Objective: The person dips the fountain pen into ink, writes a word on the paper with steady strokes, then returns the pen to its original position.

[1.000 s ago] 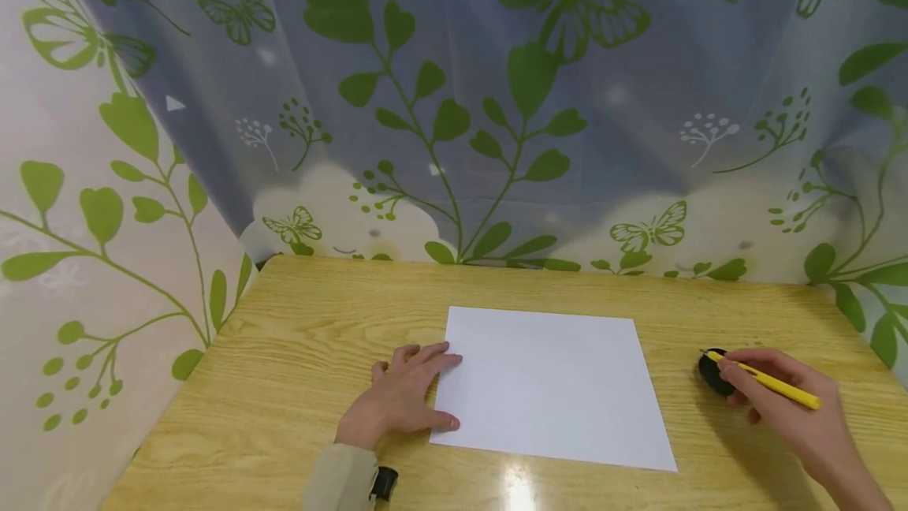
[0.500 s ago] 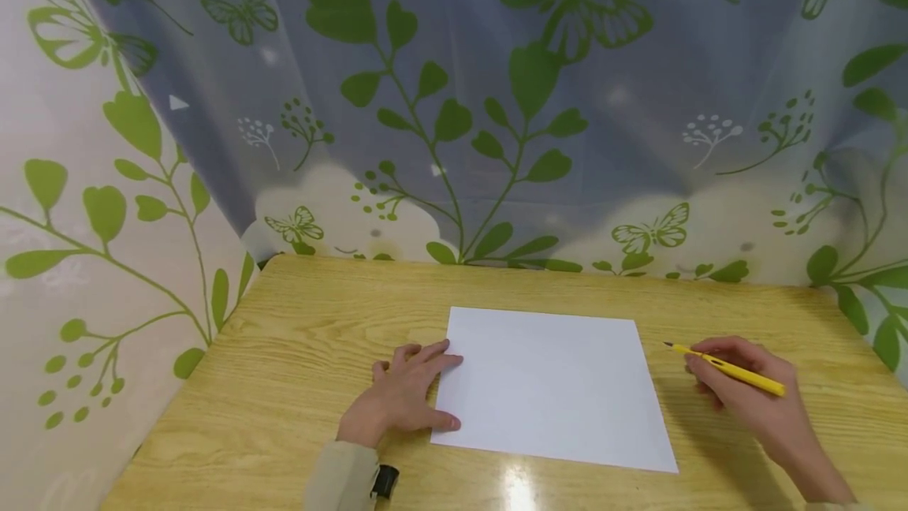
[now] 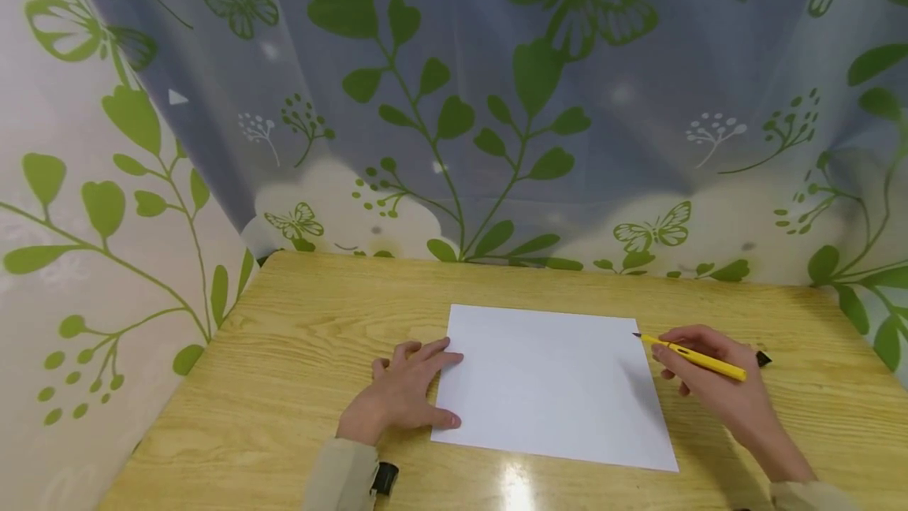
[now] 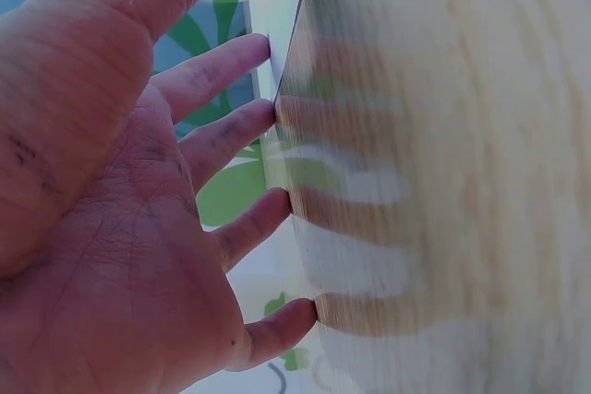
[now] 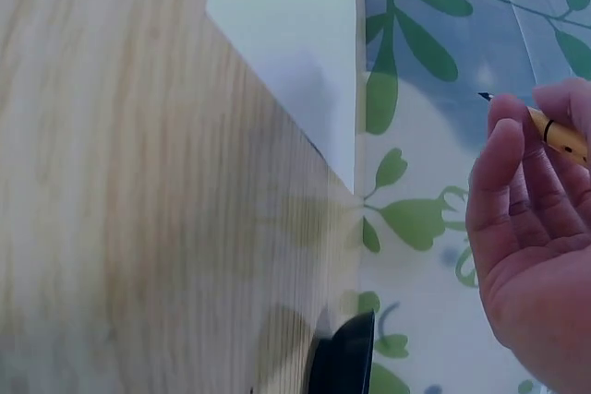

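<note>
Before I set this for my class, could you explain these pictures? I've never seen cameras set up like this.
There is no machine here: a person works bare-handed. The wide picture comes from a camera worn on the head, looking forward and down; the two smaller ones come from a camera on each wrist. On the wood-grain table lies a white sheet of paper, which looks blank. The left hand rests at its left edge, fingers spread. The right hand holds a yellow pen, its dark tip above the sheet's far right corner. Near that hand is a black object, too hidden to name. Behind hangs leaf-and-butterfly-printed fabric.
</note>
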Demonstrator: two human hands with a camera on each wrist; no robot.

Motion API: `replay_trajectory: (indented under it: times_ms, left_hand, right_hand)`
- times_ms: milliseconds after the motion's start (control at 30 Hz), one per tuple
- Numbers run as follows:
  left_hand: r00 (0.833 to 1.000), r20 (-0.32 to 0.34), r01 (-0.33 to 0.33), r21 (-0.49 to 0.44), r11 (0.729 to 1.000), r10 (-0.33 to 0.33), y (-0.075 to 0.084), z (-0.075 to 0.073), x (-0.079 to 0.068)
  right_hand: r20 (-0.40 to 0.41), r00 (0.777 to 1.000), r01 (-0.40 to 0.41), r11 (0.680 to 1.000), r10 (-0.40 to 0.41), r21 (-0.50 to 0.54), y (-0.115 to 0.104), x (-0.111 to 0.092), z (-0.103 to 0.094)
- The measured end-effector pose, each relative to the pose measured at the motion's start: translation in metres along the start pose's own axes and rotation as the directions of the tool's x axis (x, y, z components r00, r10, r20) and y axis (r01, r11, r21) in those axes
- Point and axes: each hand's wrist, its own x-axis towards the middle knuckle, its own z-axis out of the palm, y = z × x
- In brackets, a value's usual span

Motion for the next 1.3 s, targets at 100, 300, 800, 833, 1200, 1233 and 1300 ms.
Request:
replay_trajectory:
  times_ms: [100,300,800,833,1200,1233,1300]
  left_hand:
    - [1.0,0.003,0.0,-0.002,1.0,0.0,0.0,0.0,0.001]
    - [1.0,0.006,0.0,0.005,1.0,0.0,-0.001,0.0,0.002]
    - [1.0,-0.007,-0.002,0.033,0.999,0.003,0.001,-0.001,0.0]
    - [1.0,-0.007,-0.002,0.035,0.999,0.002,0.001,-0.001,0.001]
    - [1.0,-0.003,0.002,0.042,0.999,-0.002,0.002,-0.003,0.003]
    - [1.0,-0.002,0.002,0.043,0.999,-0.002,0.002,-0.003,0.003]
    - [1.0,0.001,0.0,0.041,0.999,0.0,0.002,-0.003,0.003]
  right_hand:
    - [0.012,1.0,-0.011,1.0,0.012,-0.002,-0.004,0.002,0.005]
    - [0.035,0.999,-0.026,0.999,0.025,0.028,-0.007,0.006,0.016]
    - [0.13,0.991,0.029,0.999,-0.034,0.036,-0.011,0.016,0.048]
    - [0.142,0.989,0.031,0.999,-0.036,0.04,-0.011,0.017,0.05]
    - [0.205,0.978,0.021,0.996,-0.038,0.085,-0.015,0.025,0.071]
    - [0.208,0.978,0.014,0.996,-0.033,0.089,-0.015,0.026,0.072]
    - [0.215,0.976,0.002,0.995,-0.022,0.095,-0.017,0.027,0.075]
